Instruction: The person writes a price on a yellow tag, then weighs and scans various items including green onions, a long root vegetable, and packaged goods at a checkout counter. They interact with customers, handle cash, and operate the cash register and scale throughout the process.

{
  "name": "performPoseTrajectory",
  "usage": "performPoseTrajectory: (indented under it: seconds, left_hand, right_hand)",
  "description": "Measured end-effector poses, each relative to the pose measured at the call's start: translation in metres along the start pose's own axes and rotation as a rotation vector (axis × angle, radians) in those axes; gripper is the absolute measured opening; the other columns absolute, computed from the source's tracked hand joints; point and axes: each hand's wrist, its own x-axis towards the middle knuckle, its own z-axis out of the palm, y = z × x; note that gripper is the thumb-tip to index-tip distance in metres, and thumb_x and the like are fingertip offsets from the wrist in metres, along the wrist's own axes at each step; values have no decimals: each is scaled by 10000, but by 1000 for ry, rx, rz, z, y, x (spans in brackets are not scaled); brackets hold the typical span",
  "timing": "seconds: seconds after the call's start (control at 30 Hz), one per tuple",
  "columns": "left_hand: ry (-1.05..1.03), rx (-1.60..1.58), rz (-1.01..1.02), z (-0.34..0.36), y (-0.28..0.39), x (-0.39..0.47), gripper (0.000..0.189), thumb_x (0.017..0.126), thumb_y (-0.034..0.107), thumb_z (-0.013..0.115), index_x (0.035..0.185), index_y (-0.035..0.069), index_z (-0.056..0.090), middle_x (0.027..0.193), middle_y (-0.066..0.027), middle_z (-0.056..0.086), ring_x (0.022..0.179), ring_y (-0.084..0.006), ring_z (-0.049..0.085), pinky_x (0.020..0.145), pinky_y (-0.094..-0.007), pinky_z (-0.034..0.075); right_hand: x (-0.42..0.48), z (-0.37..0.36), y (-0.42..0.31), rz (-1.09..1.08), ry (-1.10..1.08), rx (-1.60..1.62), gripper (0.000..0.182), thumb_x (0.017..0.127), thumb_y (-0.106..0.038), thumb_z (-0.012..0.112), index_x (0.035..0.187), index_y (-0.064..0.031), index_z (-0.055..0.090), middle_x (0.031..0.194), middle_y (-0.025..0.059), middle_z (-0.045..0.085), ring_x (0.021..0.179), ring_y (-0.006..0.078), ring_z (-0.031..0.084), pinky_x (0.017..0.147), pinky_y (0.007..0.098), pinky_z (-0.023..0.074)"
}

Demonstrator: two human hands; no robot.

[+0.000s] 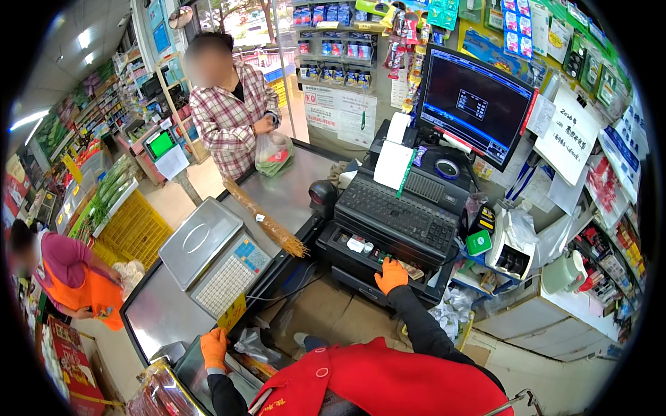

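Observation:
In an orange glove, my right hand [392,276] lies over the front edge of the pulled-out cash drawer [359,283], its fingertips inside. Coins, small items and some banknotes [414,271] sit in the drawer's compartments; whether my fingers hold anything is hidden. My left hand [214,348], also gloved in orange, touches the counter edge beside a yellow price card [232,313], its fingers partly hidden. Above the drawer is a black cash register keyboard [398,216]. A printed receipt [394,165] hangs from the printer over it.
A weighing scale [200,242] and a long plastic-wrapped bundle of thin brown sticks [265,221] rest on the metal counter [156,309]. A barcode scanner [322,195] stands near the monitor [474,104]. Across the counter a person [229,114] holds a plastic bag [274,153]; another person [78,270] stands left.

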Motion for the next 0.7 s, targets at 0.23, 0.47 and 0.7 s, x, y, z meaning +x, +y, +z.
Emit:
performPoseTrajectory:
  seconds: [0.23,0.47,0.7]
  left_hand:
    - [15,-44,-9,4,-10,-3,241,876,227,569,784,24,662,603,-94,648,573,-259,633,604,-373,492]
    - [-32,-13,3,9,-21,0,233,889,225,565,837,21,662,597,-98,649,554,-233,635,598,-362,496]
    - [-49,15,43,7,-17,4,245,897,236,559,867,17,664,596,-101,648,540,-224,632,585,-353,495]
  right_hand:
    - [-18,-27,-8,-66,304,127,651,808,-357,634,1303,12,429,1129,189,559,1025,362,543,868,447,432]
    - [-32,-116,33,-20,704,300,619,772,-114,637,1312,64,393,1191,253,516,1062,416,500,917,443,394]
    - [-9,-85,92,356,623,751,777,865,-279,628,1429,66,219,1464,289,251,1371,396,240,1119,393,220]
